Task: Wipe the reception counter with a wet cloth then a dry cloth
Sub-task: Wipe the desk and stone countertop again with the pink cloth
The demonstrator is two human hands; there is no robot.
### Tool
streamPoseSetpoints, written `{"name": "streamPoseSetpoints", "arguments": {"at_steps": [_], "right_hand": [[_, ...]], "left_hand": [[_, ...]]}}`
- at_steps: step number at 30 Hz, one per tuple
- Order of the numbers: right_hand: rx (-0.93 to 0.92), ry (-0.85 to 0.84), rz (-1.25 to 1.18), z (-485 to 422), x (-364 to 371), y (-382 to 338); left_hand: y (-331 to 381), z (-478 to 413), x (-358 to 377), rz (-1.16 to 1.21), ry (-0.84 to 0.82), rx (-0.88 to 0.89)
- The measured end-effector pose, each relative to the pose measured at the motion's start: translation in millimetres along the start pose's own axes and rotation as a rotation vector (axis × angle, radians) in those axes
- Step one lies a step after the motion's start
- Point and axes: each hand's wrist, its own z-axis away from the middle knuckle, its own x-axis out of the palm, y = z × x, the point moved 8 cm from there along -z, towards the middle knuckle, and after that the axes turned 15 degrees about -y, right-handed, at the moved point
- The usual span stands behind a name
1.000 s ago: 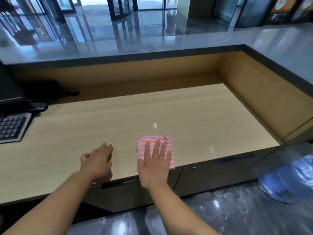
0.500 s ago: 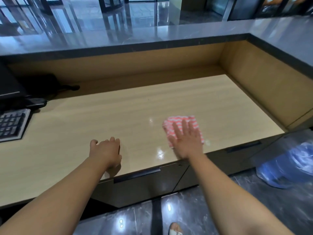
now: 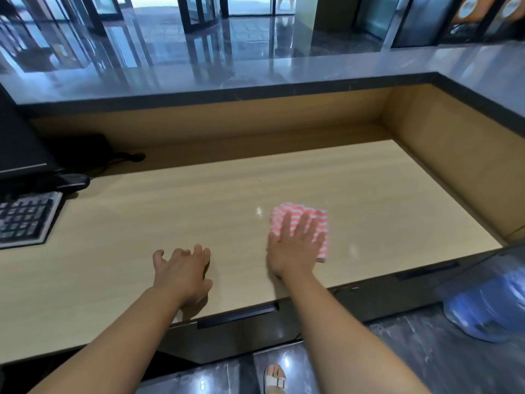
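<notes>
A folded cloth (image 3: 301,213) with pink and white zigzag stripes lies flat on the light wooden counter (image 3: 369,194), right of centre and near the front edge. My right hand (image 3: 295,248) presses down on it, palm flat and fingers spread, covering its near half. My left hand (image 3: 181,268) rests on the bare counter to the left of the cloth, fingers loosely curled, holding nothing. A wet sheen shows on the wood just left of the cloth.
A black keyboard (image 3: 25,220) and dark monitor base (image 3: 20,155) stand at the counter's left end. A raised grey stone ledge (image 3: 255,81) borders the back and right. A blue plastic bag (image 3: 488,305) sits on the floor at the right.
My right hand has slid the cloth from the front middle of the counter toward the right and a little farther in. My left hand has stayed pressed near the front edge.
</notes>
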Motion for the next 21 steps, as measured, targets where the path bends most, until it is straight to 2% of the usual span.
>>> {"name": "streamPoseSetpoints", "arguments": {"at_steps": [4, 6, 9, 12, 21], "right_hand": [[-0.308, -0.091, 0.147, 26, 36, -104], [-0.422, -0.125, 0.215, 27, 39, -119], [-0.518, -0.099, 0.287, 16, 25, -101], [-0.45, -0.087, 0.255, -12, -2, -55], [-0.067, -0.053, 0.059, -86, -71, 113]], "left_hand": [[-5, 1, 0, 0.077, 0.035, 0.011], [-13, 1, -9, 0.114, 0.09, 0.005], [-22, -4, -23, 0.093, 0.133, -0.039], [-14, -17, -39, 0.098, 0.152, -0.016], [9, -58, -61, 0.055, 0.047, 0.014]]}}
